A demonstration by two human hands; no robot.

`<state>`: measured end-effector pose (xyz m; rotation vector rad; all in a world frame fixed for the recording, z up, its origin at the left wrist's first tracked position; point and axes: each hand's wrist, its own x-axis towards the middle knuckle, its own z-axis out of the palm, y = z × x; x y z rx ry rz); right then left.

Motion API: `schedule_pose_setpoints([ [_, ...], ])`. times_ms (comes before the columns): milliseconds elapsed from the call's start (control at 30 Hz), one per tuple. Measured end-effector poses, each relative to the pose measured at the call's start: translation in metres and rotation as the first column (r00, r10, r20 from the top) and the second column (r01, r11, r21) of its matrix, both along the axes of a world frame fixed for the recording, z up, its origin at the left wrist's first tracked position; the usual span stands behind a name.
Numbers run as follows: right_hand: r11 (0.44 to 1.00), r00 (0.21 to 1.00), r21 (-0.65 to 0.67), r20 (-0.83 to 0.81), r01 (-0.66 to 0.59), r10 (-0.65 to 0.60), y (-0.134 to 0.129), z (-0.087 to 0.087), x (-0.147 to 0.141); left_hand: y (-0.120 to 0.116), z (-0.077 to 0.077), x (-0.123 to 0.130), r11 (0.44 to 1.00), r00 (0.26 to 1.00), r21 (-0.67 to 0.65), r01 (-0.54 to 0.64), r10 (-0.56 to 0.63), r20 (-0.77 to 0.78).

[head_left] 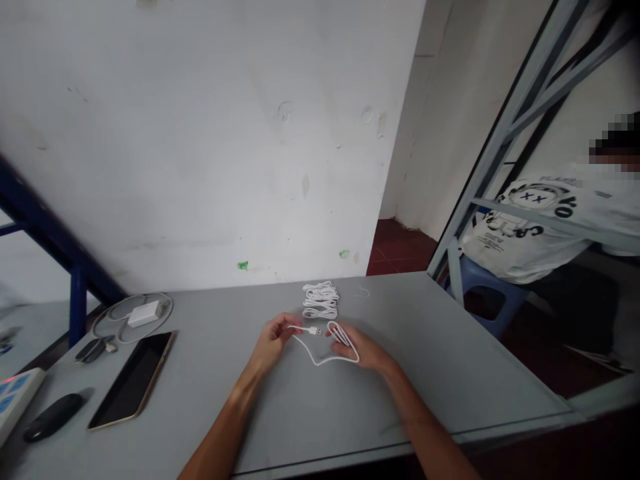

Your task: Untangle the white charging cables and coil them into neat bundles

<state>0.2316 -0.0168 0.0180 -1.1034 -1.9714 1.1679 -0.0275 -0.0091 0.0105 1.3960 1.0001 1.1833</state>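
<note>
My left hand pinches a white USB cable close to its plug, which points right toward my other hand. In my right hand lies the coiled part of the same white cable, held between thumb and fingers. A loose stretch of it sags between both hands over the grey table. Just beyond the hands, several bundled white cables lie stacked in a row on the table.
To the left are a tablet, a black mouse, a white adapter with a grey cable, and a power strip. A thin white tie lies behind. At right, a person sits beyond the metal frame.
</note>
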Motion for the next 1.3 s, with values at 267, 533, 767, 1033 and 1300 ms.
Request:
schedule_pose_setpoints([
  [267, 0.921, 0.989, -0.387, -0.121, 0.034, -0.088, 0.003, 0.002, 0.007, -0.003, -0.001, 0.007, 0.993, 0.998, 0.117, -0.009, 0.002, 0.061],
  [533, 0.671, 0.863, -0.665, -0.5, -0.329, -0.073, 0.001, 0.016, -0.01, -0.01, 0.0, 0.027, 0.974, 0.998, 0.224, 0.021, -0.032, 0.048],
  [767, 0.494, 0.817, -0.737, -0.571, -0.462, -0.088, 0.005, 0.015, -0.018, -0.01, 0.002, 0.023, 0.966, 0.969, 0.19, 0.175, -0.203, 0.14],
  [1033, 0.542, 0.807, -0.662, -0.587, -0.519, 0.055, -0.006, 0.001, -0.037, -0.026, 0.01, 0.038, 0.909, 0.918, 0.13, 0.396, -0.391, -0.066],
  [1300, 0.488, 0.818, -0.723, -0.575, -0.489, -0.032, -0.008, 0.012, -0.037, -0.04, 0.016, 0.049, 0.937, 0.928, 0.204, 0.282, -0.212, -0.308],
])
